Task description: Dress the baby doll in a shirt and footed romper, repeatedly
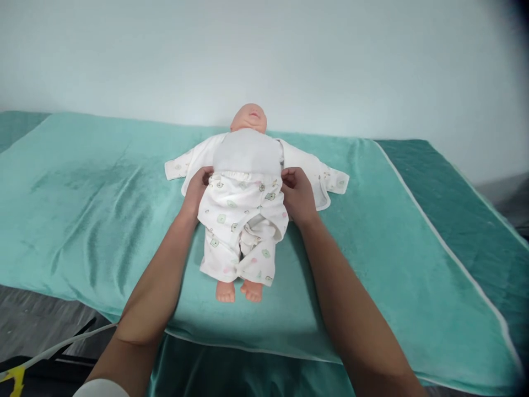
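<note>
A baby doll [248, 117] lies on its back on a teal blanket [82, 209], head toward the wall, bare feet toward me. It wears white printed trousers [242, 220], and an open white jacket [320, 176] is spread under it, sleeves out to both sides. My left hand [197, 189] pinches the trousers' waistband at the doll's left-in-view hip. At the opposite hip, my right hand [296, 193] grips the same waistband. Both hands have curled fingers.
The blanket covers a bed against a pale wall [264, 49]. A darker teal sheet [467, 220] shows on the right side. A white cable [61, 344] and a yellow tag lie at the lower left near the bed's front edge.
</note>
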Demonstrator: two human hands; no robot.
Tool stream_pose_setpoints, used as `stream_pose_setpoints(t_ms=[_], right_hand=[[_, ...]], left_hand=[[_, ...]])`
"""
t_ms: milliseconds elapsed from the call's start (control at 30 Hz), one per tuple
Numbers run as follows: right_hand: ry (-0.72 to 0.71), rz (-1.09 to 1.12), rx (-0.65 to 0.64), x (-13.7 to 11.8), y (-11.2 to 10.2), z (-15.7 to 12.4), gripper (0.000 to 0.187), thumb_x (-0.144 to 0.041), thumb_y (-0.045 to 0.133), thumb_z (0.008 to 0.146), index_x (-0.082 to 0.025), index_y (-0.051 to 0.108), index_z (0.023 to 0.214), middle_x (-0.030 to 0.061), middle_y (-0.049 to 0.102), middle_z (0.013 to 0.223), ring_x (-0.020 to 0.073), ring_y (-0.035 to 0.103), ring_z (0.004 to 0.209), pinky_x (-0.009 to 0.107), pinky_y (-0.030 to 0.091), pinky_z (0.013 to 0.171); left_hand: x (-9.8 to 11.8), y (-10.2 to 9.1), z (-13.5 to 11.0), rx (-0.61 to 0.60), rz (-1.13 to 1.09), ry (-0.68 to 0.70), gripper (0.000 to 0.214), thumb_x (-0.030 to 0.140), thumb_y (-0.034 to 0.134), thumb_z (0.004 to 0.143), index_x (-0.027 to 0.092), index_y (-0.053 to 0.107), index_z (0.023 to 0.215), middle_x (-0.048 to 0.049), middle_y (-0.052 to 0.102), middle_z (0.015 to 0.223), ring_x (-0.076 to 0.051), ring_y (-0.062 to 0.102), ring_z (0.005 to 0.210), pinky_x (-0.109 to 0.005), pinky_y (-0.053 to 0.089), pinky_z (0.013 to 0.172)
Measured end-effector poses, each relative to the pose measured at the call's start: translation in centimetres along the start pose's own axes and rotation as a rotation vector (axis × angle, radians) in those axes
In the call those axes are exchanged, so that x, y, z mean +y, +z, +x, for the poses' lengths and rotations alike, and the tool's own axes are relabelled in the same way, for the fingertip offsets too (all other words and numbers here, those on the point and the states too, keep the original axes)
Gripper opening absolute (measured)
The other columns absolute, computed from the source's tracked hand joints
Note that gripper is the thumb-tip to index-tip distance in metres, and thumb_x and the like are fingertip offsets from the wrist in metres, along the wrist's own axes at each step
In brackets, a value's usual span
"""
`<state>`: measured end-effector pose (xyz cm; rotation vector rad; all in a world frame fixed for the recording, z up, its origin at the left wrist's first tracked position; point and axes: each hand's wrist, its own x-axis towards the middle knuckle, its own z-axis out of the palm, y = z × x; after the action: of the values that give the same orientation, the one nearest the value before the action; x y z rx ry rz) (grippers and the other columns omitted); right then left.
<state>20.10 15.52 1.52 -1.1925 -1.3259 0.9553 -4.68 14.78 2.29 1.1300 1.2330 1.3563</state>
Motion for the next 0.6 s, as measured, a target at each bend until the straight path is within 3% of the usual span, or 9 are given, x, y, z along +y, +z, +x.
stream_pose_setpoints(t_ms=[100, 300, 433, 600], right_hand=[[-0.043, -0.009, 0.031, -0.6, -0.7, -0.9, 0.025, -0.045, 0.069, 0.082, -0.027, 0.055, 0.090, -0.0004, 0.059, 0.083, 0.0171, 0.057, 0.078, 0.031, 0.049, 0.074], [-0.004, 0.005, -0.221, -2.0, -1.7, -1.7, 0.036, -0.056, 0.076, 0.079, -0.026, 0.057, 0.088, -0.0009, 0.054, 0.081, 0.0156, 0.051, 0.071, 0.030, 0.048, 0.066], [-0.140, -0.009, -0.257, -1.6, -1.8, -1.2, 0.037, -0.057, 0.077, 0.079, -0.027, 0.057, 0.085, 0.0020, 0.055, 0.097, 0.0191, 0.056, 0.089, 0.033, 0.052, 0.080], [-0.278, -0.024, -0.184, -0.9, -1.4, -1.0, 0.030, -0.051, 0.075, 0.083, -0.027, 0.057, 0.083, 0.0036, 0.054, 0.107, 0.0217, 0.056, 0.106, 0.035, 0.052, 0.089]], left_hand=[[0.5, -0.2, -0.6, 0.074, -0.017, 0.089, 0.040, 0.021, 0.076, 0.062, 0.023, 0.067, 0.101, -0.0023, 0.071, 0.107, -0.021, 0.064, 0.105, -0.032, 0.050, 0.094], [1.7, -0.4, -1.6, 0.065, 0.069, 0.249, 0.015, 0.021, 0.066, 0.076, 0.023, 0.071, 0.090, -0.0033, 0.070, 0.117, -0.023, 0.061, 0.119, -0.036, 0.045, 0.109], [2.0, -0.4, -1.7, 0.003, 0.158, 0.295, 0.007, 0.029, 0.066, 0.082, 0.023, 0.069, 0.084, -0.0042, 0.065, 0.123, -0.025, 0.057, 0.126, -0.036, 0.044, 0.107], [2.2, -1.0, -1.7, -0.129, 0.223, 0.253, 0.019, 0.030, 0.073, 0.078, 0.025, 0.069, 0.095, -0.0040, 0.055, 0.135, -0.026, 0.049, 0.134, -0.034, 0.044, 0.103]])
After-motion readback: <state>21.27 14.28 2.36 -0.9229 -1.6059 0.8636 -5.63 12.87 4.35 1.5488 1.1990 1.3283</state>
